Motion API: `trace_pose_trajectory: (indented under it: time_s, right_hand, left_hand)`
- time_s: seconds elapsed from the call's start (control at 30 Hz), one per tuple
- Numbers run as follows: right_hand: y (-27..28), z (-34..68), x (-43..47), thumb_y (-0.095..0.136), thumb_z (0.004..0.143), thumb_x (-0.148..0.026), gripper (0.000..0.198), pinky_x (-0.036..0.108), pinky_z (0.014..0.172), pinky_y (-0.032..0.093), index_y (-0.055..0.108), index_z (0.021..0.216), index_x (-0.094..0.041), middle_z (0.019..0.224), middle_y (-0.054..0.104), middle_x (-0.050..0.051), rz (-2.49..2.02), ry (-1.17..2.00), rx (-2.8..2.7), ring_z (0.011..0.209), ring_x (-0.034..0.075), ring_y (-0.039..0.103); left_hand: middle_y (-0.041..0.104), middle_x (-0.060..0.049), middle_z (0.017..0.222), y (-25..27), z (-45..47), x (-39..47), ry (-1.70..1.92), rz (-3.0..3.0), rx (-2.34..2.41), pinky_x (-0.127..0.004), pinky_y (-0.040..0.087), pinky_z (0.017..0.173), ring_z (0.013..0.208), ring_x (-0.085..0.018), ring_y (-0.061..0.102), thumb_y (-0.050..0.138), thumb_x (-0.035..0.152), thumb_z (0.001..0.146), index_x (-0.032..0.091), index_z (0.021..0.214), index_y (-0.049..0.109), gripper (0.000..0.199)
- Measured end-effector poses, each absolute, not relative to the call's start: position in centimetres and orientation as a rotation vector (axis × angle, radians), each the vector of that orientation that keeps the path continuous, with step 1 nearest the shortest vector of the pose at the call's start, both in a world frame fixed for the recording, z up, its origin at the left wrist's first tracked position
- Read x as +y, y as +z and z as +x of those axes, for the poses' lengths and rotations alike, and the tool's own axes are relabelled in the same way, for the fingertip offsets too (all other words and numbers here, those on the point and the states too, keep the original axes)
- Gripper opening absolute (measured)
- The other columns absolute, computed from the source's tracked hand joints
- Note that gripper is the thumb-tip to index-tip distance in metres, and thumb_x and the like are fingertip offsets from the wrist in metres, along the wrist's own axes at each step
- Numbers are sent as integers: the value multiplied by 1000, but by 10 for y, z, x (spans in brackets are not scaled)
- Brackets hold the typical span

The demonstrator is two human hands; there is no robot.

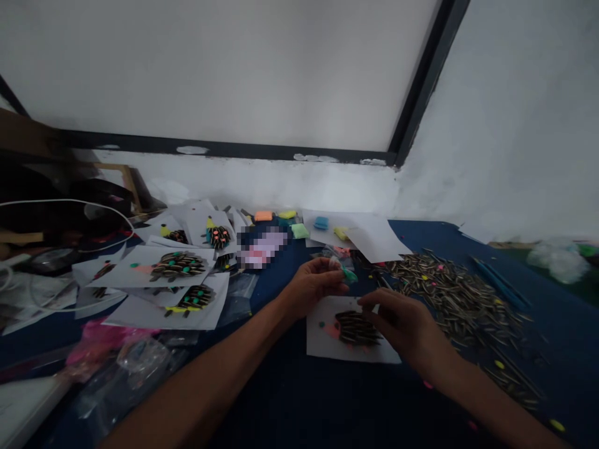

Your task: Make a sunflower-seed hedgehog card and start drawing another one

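My left hand (321,277) pinches a small piece of green modelling clay (349,275), which seems partly wrapped in clear plastic. Below it lies a white sheet of paper (321,343) with a hedgehog (356,329) on it. Striped sunflower seeds form the hedgehog's back, its face and feet are pink clay, and the nose is a green dot. Over the right side of the hedgehog, my right hand (397,315) has its thumb and fingertips drawn together. Whatever it may hold is too small or hidden to see.
Sunflower seeds (461,293) lie heaped at right, beside a blue pen-like object (500,284). Finished seed hedgehogs on paper (126,268) overlap at left, near plastic bags (145,358). Clay packets (299,231) and blank paper (374,237) sit along the wall.
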State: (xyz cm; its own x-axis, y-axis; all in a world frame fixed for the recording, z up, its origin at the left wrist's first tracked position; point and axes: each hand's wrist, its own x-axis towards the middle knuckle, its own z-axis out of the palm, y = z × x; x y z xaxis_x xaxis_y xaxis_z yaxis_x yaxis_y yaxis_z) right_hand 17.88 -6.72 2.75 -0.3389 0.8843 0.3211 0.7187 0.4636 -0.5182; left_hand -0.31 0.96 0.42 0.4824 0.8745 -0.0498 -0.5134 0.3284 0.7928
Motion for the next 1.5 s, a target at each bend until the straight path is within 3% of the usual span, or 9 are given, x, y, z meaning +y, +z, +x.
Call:
trace_pose_trajectory:
  time_s: [0.13, 0.23, 0.33, 0.5, 0.6, 1.0, 1.17, 1.37, 1.5]
  right_hand:
    - [29, 178, -68, 55, 88, -26, 12, 24, 50, 42, 62, 79, -22, 71, 62, -1, -1333, 305, -2193, 53, 11, 55]
    - [27, 177, -67, 52, 89, -25, 15, 24, 54, 45, 66, 85, -22, 77, 64, 2, -1280, 268, -2206, 62, 13, 60]
    - [25, 177, -67, 52, 89, -22, 14, 24, 52, 45, 66, 91, -22, 79, 65, 2, -1255, 267, -2214, 58, 12, 59]
    - [21, 178, -67, 53, 89, -22, 14, 24, 56, 46, 66, 86, -22, 81, 64, 3, -1255, 210, -2283, 62, 13, 60]
    - [19, 179, -65, 52, 90, -22, 17, 23, 60, 48, 69, 89, -23, 89, 65, 5, -1217, 178, -2311, 71, 14, 63]
    - [18, 181, -65, 46, 93, -25, 22, 26, 61, 50, 68, 97, -23, 94, 62, 7, -1189, 152, -2330, 74, 15, 63]
    - [31, 176, -69, 50, 92, -31, 18, 26, 51, 42, 63, 85, -21, 87, 60, 5, -1273, 103, -2149, 53, 10, 51]
    - [33, 178, -71, 55, 90, -30, 15, 26, 51, 41, 61, 103, -24, 95, 58, 5, -1240, 104, -2017, 57, 11, 51]
    - [31, 179, -69, 57, 89, -28, 16, 26, 53, 42, 63, 103, -22, 97, 58, 6, -1198, -25, -2056, 56, 9, 51]
  left_hand:
    - [60, 4, 72, 4, -3, 10, 968, 798, 522, -24, 49, 60, 55, -10, 62, 85, 20, 56, 12, 81, 55, 40]
    - [60, 3, 72, 4, -3, 9, 971, 798, 519, -24, 49, 61, 55, -10, 62, 85, 20, 56, 12, 81, 55, 40]
    - [60, 3, 71, 5, -3, 8, 969, 793, 518, -24, 49, 60, 55, -10, 62, 84, 19, 56, 12, 81, 55, 40]
    - [60, 3, 71, 9, -3, 7, 964, 785, 524, -22, 49, 58, 55, -10, 62, 85, 20, 54, 12, 80, 54, 41]
    - [60, 3, 70, 11, -3, 7, 973, 777, 527, -23, 49, 58, 54, -11, 62, 86, 21, 52, 11, 80, 54, 44]
    - [60, 4, 71, 6, -4, 9, 961, 815, 523, -25, 49, 62, 56, -10, 62, 84, 21, 56, 13, 82, 55, 40]
    - [59, 4, 70, 6, -1, 7, 963, 891, 522, -22, 46, 54, 52, -8, 58, 83, 25, 59, 13, 81, 56, 37]
    - [57, 5, 62, 14, 2, 0, 924, 1012, 618, -19, 38, 41, 39, -5, 50, 83, 30, 57, 12, 77, 56, 37]
    - [57, 4, 58, 21, 5, -8, 872, 1092, 651, -18, 35, 36, 36, -6, 50, 83, 32, 56, 12, 74, 57, 37]
